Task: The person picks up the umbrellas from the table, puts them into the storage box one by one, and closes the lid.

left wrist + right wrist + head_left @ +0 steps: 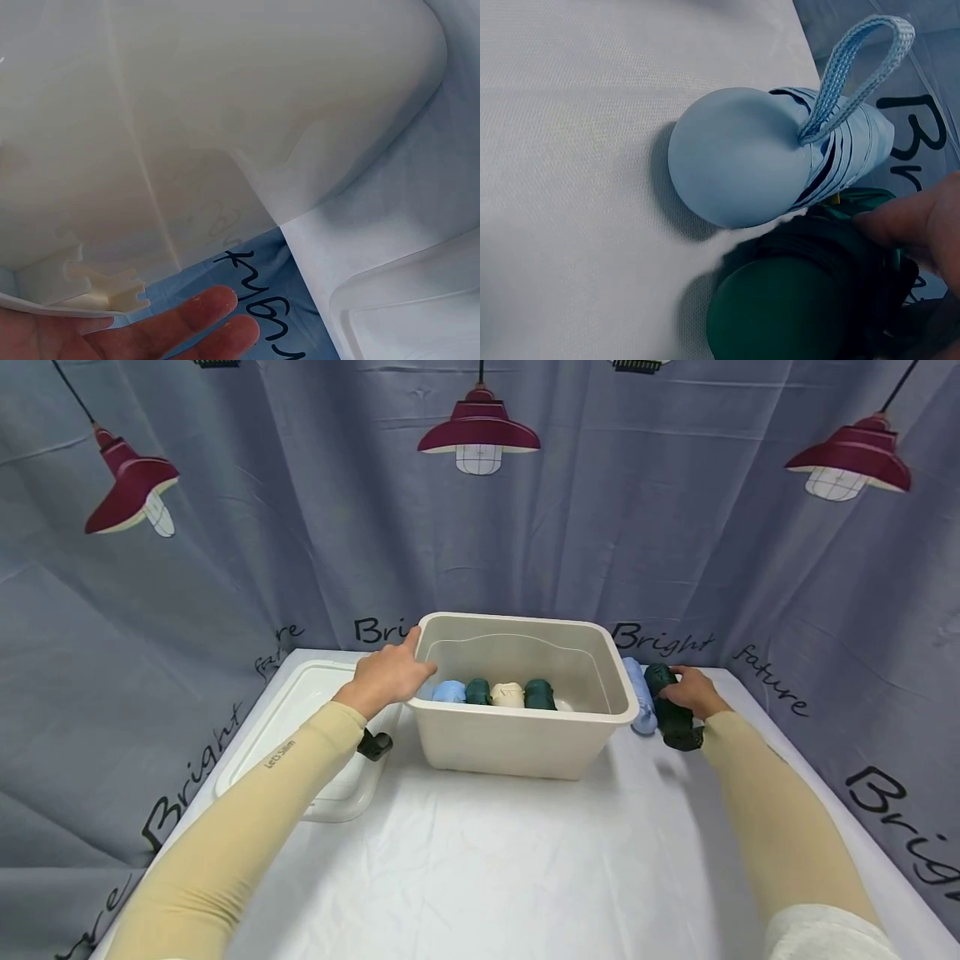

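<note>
A cream plastic bin [510,739] stands at the back of the table. At its left rim rests my left hand [390,677], thumb over the edge; in the left wrist view its fingers [202,307] stretch out straight under the rim. My right hand [693,691] grips a folded dark green umbrella [675,718] right of the bin. Next to it lies a folded light blue umbrella [739,157] with a wrist loop. Inside the bin, a row holds a light blue bundle [449,692], a cream bundle [507,695] and two dark green bundles [539,694].
A white lid [330,806] lies flat to the left of the bin, partly under my left arm. White cloth [480,877] covers the table. A grey-blue curtain [360,527] with printed lamps and lettering hangs around the back and sides.
</note>
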`<control>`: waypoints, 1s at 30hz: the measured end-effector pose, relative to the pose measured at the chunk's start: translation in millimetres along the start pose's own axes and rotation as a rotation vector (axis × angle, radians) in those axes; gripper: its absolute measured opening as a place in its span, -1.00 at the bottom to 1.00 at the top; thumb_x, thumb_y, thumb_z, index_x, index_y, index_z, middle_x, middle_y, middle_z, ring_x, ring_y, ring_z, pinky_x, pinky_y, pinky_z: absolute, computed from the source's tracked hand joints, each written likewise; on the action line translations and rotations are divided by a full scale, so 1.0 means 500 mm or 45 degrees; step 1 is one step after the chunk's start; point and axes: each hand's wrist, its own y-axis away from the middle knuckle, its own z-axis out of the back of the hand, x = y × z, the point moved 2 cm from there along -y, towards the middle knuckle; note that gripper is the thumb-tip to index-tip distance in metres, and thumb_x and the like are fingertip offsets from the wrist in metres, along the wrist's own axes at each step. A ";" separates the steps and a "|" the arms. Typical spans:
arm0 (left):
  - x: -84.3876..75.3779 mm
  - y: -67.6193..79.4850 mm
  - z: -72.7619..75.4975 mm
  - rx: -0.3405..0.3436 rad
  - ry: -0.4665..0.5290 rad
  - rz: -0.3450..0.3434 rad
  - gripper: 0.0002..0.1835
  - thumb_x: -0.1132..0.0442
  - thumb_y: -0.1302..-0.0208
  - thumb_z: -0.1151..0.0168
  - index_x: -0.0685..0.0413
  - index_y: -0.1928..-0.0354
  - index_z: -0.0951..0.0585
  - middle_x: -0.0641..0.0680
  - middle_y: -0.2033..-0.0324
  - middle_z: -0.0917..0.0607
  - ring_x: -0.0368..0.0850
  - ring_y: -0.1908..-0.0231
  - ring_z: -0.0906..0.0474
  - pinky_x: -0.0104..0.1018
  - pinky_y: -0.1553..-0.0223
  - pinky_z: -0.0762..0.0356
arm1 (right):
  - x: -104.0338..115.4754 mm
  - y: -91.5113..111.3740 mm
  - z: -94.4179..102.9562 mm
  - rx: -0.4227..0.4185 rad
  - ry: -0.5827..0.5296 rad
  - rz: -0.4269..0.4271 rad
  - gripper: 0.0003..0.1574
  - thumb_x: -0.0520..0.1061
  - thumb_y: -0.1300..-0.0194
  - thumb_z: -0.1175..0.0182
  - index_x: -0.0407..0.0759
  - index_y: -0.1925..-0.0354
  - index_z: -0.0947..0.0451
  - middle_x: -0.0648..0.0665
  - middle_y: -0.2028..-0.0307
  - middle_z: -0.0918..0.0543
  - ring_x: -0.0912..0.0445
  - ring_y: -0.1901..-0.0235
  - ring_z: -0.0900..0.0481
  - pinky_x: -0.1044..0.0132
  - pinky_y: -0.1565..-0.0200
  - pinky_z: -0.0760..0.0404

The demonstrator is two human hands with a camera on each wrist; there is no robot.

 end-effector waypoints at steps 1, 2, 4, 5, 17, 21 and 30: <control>0.000 0.000 0.000 0.003 0.000 0.000 -0.12 -0.22 -0.40 0.11 -0.18 -0.63 0.17 0.19 0.09 -0.69 0.09 0.27 -0.64 -0.04 0.35 -0.45 | 0.000 0.001 0.000 0.001 -0.010 0.002 -0.03 -0.21 -0.40 -0.03 -0.36 -0.58 0.20 -0.64 -0.45 0.00 -0.49 -0.36 -0.18 -0.32 -0.32 -0.25; 0.000 0.001 0.000 0.005 0.002 -0.001 -0.12 -0.22 -0.40 0.11 -0.18 -0.63 0.17 0.19 0.09 -0.69 0.09 0.27 -0.64 -0.04 0.35 -0.45 | -0.001 0.002 0.002 0.001 -0.012 0.012 -0.03 -0.20 -0.39 -0.04 -0.36 -0.57 0.20 -0.64 -0.45 0.01 -0.49 -0.37 -0.17 -0.32 -0.32 -0.25; 0.000 0.001 0.001 0.005 0.005 -0.004 -0.12 -0.22 -0.40 0.11 -0.17 -0.63 0.17 0.18 0.10 -0.69 0.09 0.27 -0.64 -0.04 0.35 -0.45 | -0.001 0.006 0.005 -0.005 -0.028 0.029 -0.02 -0.21 -0.38 -0.04 -0.37 -0.57 0.21 -0.64 -0.45 0.00 -0.50 -0.37 -0.17 -0.32 -0.32 -0.26; 0.000 0.002 0.001 0.007 0.008 -0.005 -0.12 -0.22 -0.41 0.11 -0.17 -0.63 0.17 0.19 0.10 -0.69 0.09 0.27 -0.64 -0.04 0.35 -0.45 | -0.002 0.007 0.008 -0.013 -0.031 0.037 -0.01 -0.20 -0.38 -0.05 -0.38 -0.57 0.21 -0.64 -0.45 -0.01 -0.50 -0.37 -0.17 -0.32 -0.32 -0.27; -0.001 0.003 0.003 0.011 0.016 -0.015 -0.12 -0.20 -0.42 0.10 -0.13 -0.63 0.17 0.24 -0.01 -0.69 0.14 0.17 -0.65 0.03 0.28 -0.48 | 0.011 0.031 0.041 -0.008 -0.045 0.100 0.00 -0.17 -0.42 -0.05 -0.37 -0.58 0.26 -0.66 -0.43 -0.03 -0.52 -0.37 -0.19 -0.32 -0.27 -0.33; -0.002 0.003 0.004 0.014 0.013 -0.017 -0.12 -0.20 -0.41 0.10 -0.13 -0.63 0.17 0.26 -0.05 -0.67 0.17 0.14 -0.65 0.05 0.25 -0.48 | 0.022 0.042 0.053 -0.035 -0.037 0.129 0.00 -0.15 -0.41 -0.08 -0.37 -0.58 0.21 -0.65 -0.43 -0.05 -0.50 -0.37 -0.19 -0.32 -0.27 -0.33; 0.001 0.000 0.004 0.001 0.005 -0.023 -0.12 -0.20 -0.40 0.10 -0.12 -0.63 0.14 0.29 -0.10 -0.65 0.20 0.10 -0.66 0.08 0.23 -0.50 | 0.062 0.071 0.087 -0.058 -0.009 0.181 0.01 -0.11 -0.43 -0.11 -0.34 -0.58 0.19 -0.65 -0.42 -0.07 -0.50 -0.33 -0.25 -0.33 -0.23 -0.38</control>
